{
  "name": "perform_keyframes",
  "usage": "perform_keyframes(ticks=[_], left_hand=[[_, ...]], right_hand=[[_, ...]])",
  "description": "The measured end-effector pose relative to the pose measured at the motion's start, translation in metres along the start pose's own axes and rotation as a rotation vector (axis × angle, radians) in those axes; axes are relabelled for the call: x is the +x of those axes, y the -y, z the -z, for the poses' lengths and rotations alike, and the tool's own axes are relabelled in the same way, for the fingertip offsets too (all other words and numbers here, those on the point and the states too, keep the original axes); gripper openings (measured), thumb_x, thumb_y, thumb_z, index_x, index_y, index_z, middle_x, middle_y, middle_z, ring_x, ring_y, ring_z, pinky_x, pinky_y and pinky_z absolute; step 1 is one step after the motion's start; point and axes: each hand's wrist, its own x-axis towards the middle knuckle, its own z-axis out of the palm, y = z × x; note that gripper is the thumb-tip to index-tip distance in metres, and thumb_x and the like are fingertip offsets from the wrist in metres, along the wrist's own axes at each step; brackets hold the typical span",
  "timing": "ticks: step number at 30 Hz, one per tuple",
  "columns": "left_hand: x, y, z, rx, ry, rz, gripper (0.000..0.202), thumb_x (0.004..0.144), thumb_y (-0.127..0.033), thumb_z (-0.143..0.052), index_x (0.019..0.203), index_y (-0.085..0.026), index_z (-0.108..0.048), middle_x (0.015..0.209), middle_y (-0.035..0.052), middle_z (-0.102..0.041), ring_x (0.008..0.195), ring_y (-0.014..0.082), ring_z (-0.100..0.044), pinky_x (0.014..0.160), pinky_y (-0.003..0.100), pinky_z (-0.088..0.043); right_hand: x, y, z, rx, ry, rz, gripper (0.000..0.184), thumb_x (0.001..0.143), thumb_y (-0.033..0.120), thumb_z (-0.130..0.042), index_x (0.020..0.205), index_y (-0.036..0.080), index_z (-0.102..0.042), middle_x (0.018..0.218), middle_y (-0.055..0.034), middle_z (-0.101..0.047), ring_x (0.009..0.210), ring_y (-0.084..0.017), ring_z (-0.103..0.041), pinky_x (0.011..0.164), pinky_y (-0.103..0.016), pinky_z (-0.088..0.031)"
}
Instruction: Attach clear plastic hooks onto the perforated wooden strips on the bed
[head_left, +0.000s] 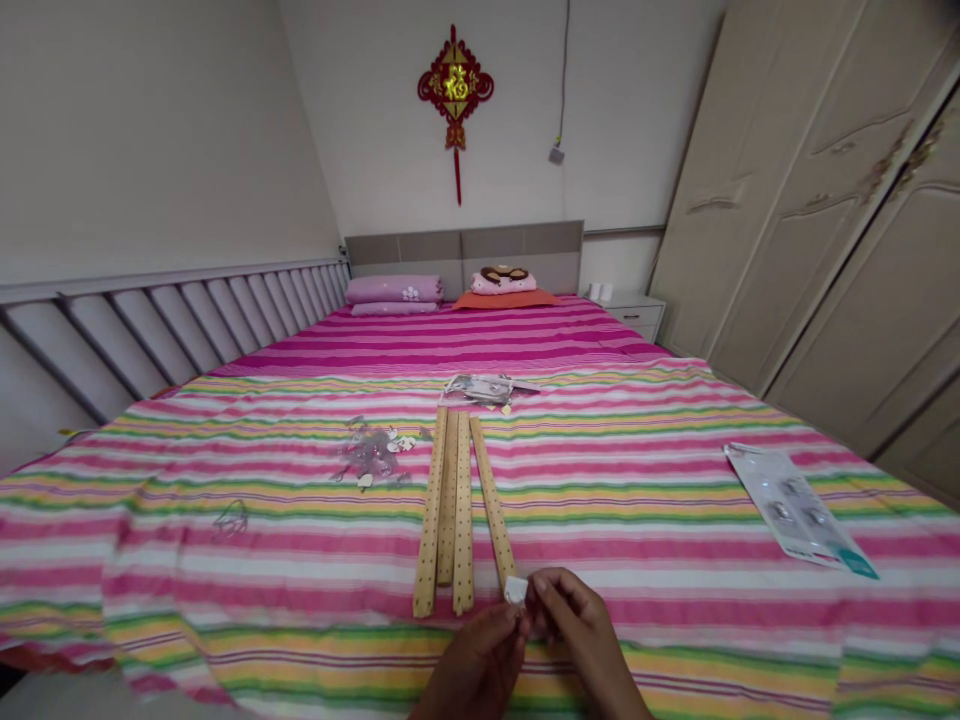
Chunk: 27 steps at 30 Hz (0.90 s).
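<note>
Close together at the bed's near edge, both my hands are closed in a pinch around a small white card (pixel 516 590). My left hand (pixel 484 655) grips its lower edge, and my right hand (pixel 574 615) pinches at its right side. Something thin may hang below the card, but the fingers hide it. Just beyond lie several long wooden strips (pixel 463 500) with rows of small holes. One strip (pixel 491 500) is set apart at a slant, its near end behind the card.
Left of the strips is a heap of small clear bags and white cards (pixel 371 452). A plastic packet (pixel 480 388) lies past the strips. A clear blister pack (pixel 799 510) rests at right, a thin wire-like piece (pixel 231 518) at left. All lie on a striped bedsheet (pixel 637 540).
</note>
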Motion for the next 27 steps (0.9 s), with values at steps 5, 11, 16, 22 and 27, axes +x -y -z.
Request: perform_keyframes(ticks=[5, 11, 16, 22, 27], left_hand=[[-0.01, -0.023, -0.005, -0.014, -0.139, -0.048, 0.015, 0.08, 0.0, -0.058, 0.07, -0.01, -0.064, 0.067, 0.0039, -0.07, 0.062, 0.0094, -0.068, 0.059, 0.016, -0.054], [-0.013, -0.032, -0.003, 0.016, -0.12, -0.085, 0.015, 0.078, 0.0, -0.061, 0.068, -0.011, -0.063, 0.065, 0.0028, -0.07, 0.06, 0.0092, -0.068, 0.053, 0.014, -0.051], [-0.004, -0.027, -0.002, 0.027, -0.061, -0.092, 0.013, 0.073, 0.0, -0.066, 0.067, -0.011, -0.063, 0.064, 0.003, -0.069, 0.06, 0.0096, -0.067, 0.057, 0.014, -0.052], [0.001, -0.018, -0.003, 0.005, -0.052, -0.09, 0.012, 0.073, -0.001, -0.067, 0.071, -0.013, -0.062, 0.067, 0.0023, -0.069, 0.062, 0.0094, -0.068, 0.059, 0.014, -0.053], [-0.002, -0.013, -0.008, -0.024, -0.125, -0.05, 0.012, 0.076, 0.0, -0.063, 0.072, -0.012, -0.064, 0.068, 0.0032, -0.07, 0.063, 0.01, -0.068, 0.058, 0.015, -0.054]], right_hand=[[0.016, -0.024, 0.0, -0.271, -0.129, 0.007, 0.044, 0.063, 0.061, -0.067, 0.052, 0.021, -0.053, 0.044, 0.0033, -0.052, 0.045, -0.013, -0.048, 0.044, -0.024, -0.036], [0.016, -0.047, -0.017, 0.02, 0.026, -0.337, 0.051, 0.056, 0.068, -0.068, 0.055, 0.019, -0.054, 0.036, 0.002, -0.054, 0.028, -0.01, -0.046, 0.032, -0.02, -0.03], [0.002, -0.058, -0.019, 0.202, -0.035, -0.28, 0.051, 0.056, 0.063, -0.074, 0.064, 0.015, -0.06, 0.039, -0.0001, -0.059, 0.031, -0.01, -0.049, 0.034, -0.018, -0.033], [-0.006, -0.052, -0.015, 0.205, -0.099, -0.272, 0.054, 0.053, 0.067, -0.073, 0.061, 0.015, -0.06, 0.035, 0.0016, -0.055, 0.029, -0.01, -0.047, 0.035, -0.02, -0.034], [-0.007, -0.03, -0.003, 0.027, -0.217, -0.142, 0.052, 0.056, 0.069, -0.069, 0.056, 0.017, -0.061, 0.044, -0.0001, -0.058, 0.039, -0.013, -0.051, 0.038, -0.023, -0.038]])
